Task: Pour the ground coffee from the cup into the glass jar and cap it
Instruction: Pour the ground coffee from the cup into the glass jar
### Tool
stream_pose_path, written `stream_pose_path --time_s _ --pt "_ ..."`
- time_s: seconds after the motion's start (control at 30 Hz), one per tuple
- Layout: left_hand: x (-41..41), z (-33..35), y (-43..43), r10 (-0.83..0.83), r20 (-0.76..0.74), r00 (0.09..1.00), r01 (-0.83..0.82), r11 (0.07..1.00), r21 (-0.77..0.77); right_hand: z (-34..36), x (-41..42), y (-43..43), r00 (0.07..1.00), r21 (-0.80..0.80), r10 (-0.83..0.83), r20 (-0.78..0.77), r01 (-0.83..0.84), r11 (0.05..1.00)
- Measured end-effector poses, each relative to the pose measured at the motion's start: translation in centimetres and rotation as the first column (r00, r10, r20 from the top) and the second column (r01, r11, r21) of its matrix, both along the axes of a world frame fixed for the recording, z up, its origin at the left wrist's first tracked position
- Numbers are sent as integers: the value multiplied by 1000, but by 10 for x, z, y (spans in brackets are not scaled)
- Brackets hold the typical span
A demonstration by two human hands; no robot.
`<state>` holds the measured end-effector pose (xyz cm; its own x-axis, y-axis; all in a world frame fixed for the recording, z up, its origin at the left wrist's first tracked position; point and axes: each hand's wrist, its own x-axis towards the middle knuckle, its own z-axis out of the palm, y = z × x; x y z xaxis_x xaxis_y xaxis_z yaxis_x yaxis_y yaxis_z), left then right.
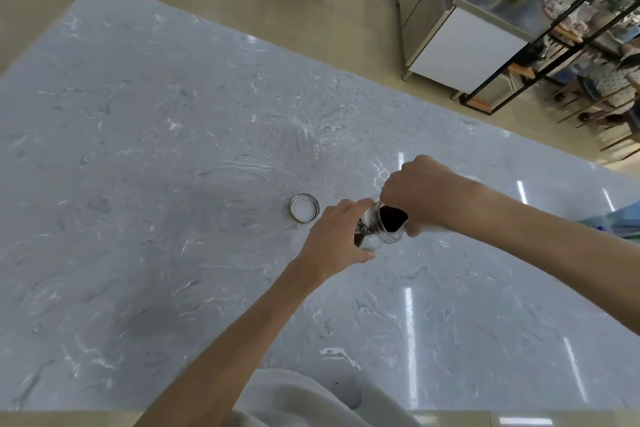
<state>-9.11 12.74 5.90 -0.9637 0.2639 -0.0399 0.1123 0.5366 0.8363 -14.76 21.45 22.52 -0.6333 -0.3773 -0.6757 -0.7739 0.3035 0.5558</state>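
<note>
Left hand (332, 236) is gripping the glass jar (372, 230) from the left, with the fingers curling over its far wall and the thumb lying along its near wall. The jar is sitting right of centre over the grey marble table (173, 149); whether its base is touching the surface cannot be told. It is leaning, its long axis running from lower left to upper right, with the base toward the left palm and the mouth pointing at the right hand (419, 194). The right hand is curling, knuckles up, round the cup, which the fist is almost wholly hiding. Dark ground coffee (393, 220) is showing at the jar's mouth. The lid (304, 207) is lying hollow side up on the table, just left of the left hand and apart from it.
</note>
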Motion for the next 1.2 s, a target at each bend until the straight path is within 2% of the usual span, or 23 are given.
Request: stream_pose_path --time_s 0.63,0.93,1.2 --pt "6 0 -9 5 44 999 -4 999 -41 -2 -6 4 1000 -73 -20 -10 19 997" --pt "-3 9 -7 20 13 1000 -20 999 -27 3 -3 5 999 -87 -21 -42 17 996" --pt "-3 12 -6 5 0 1000 -5 998 -66 2 -3 6 999 -77 -51 -10 50 996"
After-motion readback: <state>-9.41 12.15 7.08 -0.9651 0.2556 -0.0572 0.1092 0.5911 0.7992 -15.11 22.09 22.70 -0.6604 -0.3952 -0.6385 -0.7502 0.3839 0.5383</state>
